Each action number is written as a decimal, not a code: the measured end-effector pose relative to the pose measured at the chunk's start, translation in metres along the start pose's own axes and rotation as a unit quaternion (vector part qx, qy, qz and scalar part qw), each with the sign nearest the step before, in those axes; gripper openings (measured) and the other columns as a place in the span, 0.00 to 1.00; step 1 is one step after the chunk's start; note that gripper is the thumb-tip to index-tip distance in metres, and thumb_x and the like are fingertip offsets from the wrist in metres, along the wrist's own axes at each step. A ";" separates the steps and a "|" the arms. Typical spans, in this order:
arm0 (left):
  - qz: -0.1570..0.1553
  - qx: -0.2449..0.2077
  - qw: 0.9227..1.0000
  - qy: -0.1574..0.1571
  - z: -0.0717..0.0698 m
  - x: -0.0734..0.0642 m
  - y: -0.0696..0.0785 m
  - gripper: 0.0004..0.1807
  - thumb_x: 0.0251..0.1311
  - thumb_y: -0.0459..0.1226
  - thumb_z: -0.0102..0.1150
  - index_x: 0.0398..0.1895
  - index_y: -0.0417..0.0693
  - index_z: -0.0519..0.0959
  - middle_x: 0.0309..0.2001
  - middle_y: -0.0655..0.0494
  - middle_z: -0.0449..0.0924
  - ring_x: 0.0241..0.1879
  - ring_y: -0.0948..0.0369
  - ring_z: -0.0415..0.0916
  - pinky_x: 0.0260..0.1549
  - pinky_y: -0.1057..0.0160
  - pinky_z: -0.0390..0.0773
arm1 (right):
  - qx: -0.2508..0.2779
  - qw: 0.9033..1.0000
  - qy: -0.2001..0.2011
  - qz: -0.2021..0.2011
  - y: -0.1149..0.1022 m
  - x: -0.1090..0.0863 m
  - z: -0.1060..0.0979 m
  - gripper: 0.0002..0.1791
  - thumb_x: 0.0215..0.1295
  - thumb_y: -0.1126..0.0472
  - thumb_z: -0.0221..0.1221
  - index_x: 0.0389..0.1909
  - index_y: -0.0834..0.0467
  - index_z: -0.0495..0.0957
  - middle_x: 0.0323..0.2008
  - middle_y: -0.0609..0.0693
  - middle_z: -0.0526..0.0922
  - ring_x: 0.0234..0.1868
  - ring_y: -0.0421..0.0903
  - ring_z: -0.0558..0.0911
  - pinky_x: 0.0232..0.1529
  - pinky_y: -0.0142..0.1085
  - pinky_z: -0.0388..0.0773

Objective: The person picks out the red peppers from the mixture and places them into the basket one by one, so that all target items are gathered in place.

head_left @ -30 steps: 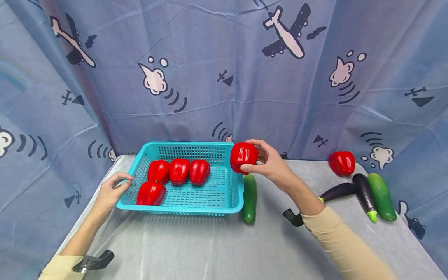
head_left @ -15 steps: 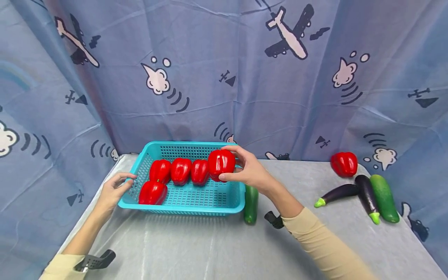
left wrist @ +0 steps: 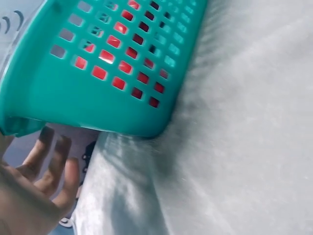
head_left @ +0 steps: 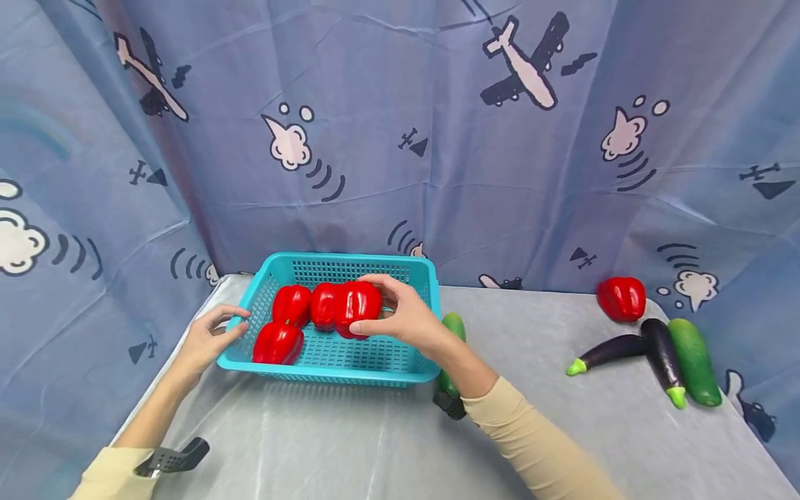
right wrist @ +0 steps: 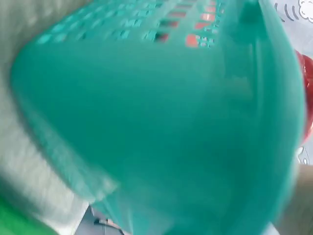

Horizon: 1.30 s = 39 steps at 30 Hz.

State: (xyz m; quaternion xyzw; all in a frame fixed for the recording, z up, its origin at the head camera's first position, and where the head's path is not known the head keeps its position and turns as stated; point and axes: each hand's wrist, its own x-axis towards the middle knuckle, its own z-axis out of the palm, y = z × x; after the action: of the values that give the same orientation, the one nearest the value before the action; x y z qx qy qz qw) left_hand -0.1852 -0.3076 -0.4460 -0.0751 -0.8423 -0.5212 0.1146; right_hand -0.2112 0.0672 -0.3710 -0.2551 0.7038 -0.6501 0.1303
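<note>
My right hand (head_left: 409, 316) grips a red bell pepper (head_left: 357, 309) over the middle of a turquoise basket (head_left: 356, 377), thumb in front and fingers behind. Inside, toward the left, lie more red bell peppers (head_left: 278, 342); the held one overlaps this row and hides the one at its right end. At the basket's left rim, my left hand (head_left: 206, 340) holds on with thumb and index finger. In the left wrist view its other fingers (left wrist: 68, 181) hang below the rim. The basket's wall (right wrist: 146, 107) fills most of the right wrist view, with a pepper (right wrist: 308, 93) past its rim.
A cucumber (head_left: 455, 326) lies against the basket's right side, partly under my right forearm. At the table's far right are another red bell pepper (head_left: 621, 298), two eggplants (head_left: 609, 351) and a second cucumber (head_left: 694, 361). A blue patterned curtain (head_left: 350, 139) hangs behind.
My right hand has carried the bell pepper leftward and lower, from the basket's right rim to over its middle. My left hand has stayed at the left rim.
</note>
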 end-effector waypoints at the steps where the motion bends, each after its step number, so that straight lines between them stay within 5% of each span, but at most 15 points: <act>1: -0.004 0.008 1.000 -0.004 -0.001 0.001 0.001 0.15 0.68 0.33 0.65 0.53 0.33 0.79 0.51 0.50 0.79 0.51 0.67 0.73 0.44 0.69 0.76 | -0.004 1.000 0.003 0.003 0.001 0.001 0.003 0.40 0.56 0.66 0.74 0.70 0.56 0.68 0.61 0.54 0.74 0.60 0.56 0.74 0.47 0.46 0.82; 6: -0.020 0.023 0.999 -0.015 -0.002 0.004 0.007 0.14 0.68 0.35 0.64 0.53 0.36 0.80 0.54 0.41 0.77 0.53 0.57 0.73 0.45 0.67 0.75 | -0.014 0.999 0.004 0.033 0.007 0.007 0.016 0.40 0.54 0.65 0.75 0.68 0.56 0.70 0.59 0.54 0.75 0.57 0.55 0.75 0.45 0.46 0.83; 12: -0.006 0.012 1.000 0.018 0.004 0.001 0.006 0.11 0.65 0.30 0.65 0.49 0.34 0.81 0.49 0.43 0.79 0.49 0.61 0.75 0.40 0.71 0.76 | -0.011 0.998 0.005 0.069 0.016 0.012 0.037 0.40 0.53 0.66 0.75 0.67 0.56 0.70 0.58 0.53 0.75 0.57 0.55 0.75 0.44 0.46 0.84; 18: -0.015 -0.006 1.000 0.026 0.006 0.001 0.003 0.11 0.66 0.28 0.63 0.49 0.30 0.79 0.49 0.42 0.77 0.58 0.45 0.69 0.43 0.74 0.74 | -0.009 0.998 0.015 0.066 0.023 0.017 0.052 0.40 0.53 0.64 0.76 0.67 0.52 0.71 0.58 0.50 0.74 0.58 0.55 0.74 0.43 0.45 0.84; 28: -0.012 -0.049 0.998 0.023 0.009 0.002 -0.002 0.12 0.67 0.26 0.61 0.51 0.28 0.77 0.47 0.43 0.78 0.44 0.65 0.76 0.36 0.68 0.79 | -0.066 0.996 0.014 0.053 0.022 0.032 0.059 0.39 0.51 0.60 0.78 0.66 0.52 0.75 0.55 0.49 0.77 0.55 0.51 0.75 0.41 0.42 0.84; 39: 0.005 -0.054 0.998 0.025 0.010 0.001 -0.005 0.11 0.67 0.26 0.61 0.50 0.28 0.77 0.45 0.46 0.80 0.46 0.65 0.75 0.35 0.68 0.79 | -0.049 0.996 0.011 0.073 0.020 0.040 0.062 0.36 0.52 0.60 0.78 0.64 0.55 0.78 0.48 0.49 0.81 0.50 0.51 0.79 0.46 0.53 0.82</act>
State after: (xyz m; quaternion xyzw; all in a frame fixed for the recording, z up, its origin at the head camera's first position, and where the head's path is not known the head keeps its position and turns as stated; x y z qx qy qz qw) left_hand -0.1889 -0.3006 -0.4540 -0.0720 -0.8095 -0.5671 0.1340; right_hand -0.2169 -0.0059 -0.3917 -0.2019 0.7531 -0.6062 0.1568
